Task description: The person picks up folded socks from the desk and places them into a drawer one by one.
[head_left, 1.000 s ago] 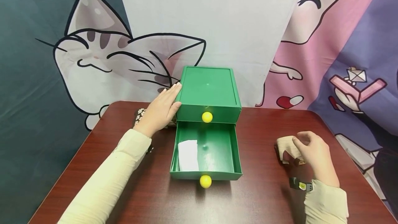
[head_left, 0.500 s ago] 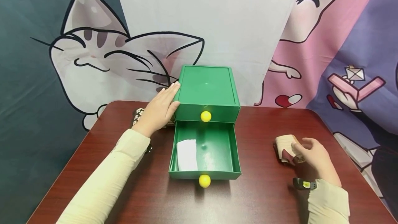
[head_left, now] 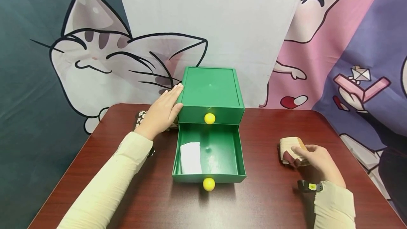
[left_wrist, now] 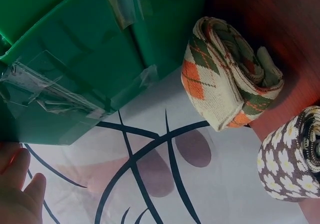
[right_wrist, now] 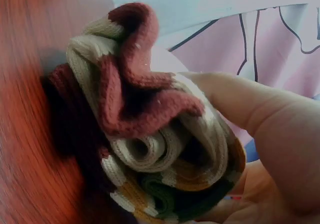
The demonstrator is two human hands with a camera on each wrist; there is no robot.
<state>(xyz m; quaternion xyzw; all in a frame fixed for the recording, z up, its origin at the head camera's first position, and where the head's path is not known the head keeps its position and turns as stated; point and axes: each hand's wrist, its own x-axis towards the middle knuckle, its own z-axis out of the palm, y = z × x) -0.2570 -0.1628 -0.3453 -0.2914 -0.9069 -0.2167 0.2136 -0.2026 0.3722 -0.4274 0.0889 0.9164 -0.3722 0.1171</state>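
My right hand (head_left: 322,162) grips a rolled pair of knit socks (head_left: 290,149) on the right of the table. In the right wrist view the socks (right_wrist: 145,119) show cream, dull red, mustard and green bands, with the thumb on one side and fingers behind. My left hand (head_left: 159,114) lies with straight fingers against the left side of a green two-drawer box (head_left: 211,87). Its lower drawer (head_left: 222,178) is pulled out and holds a folded white cloth item (head_left: 191,158) at the left. The upper drawer is closed; both have yellow ball knobs.
Left of the box, partly hidden by my left hand, are a rolled argyle sock bundle (left_wrist: 225,79) and a daisy-patterned sock roll (left_wrist: 290,159). The dark red table (head_left: 254,204) meets a cartoon-printed cloth backdrop (head_left: 248,20).
My right hand has come down and inward onto the rolled socks, its thumb now lying over them. The left hand stays against the box; the view shifts slightly.
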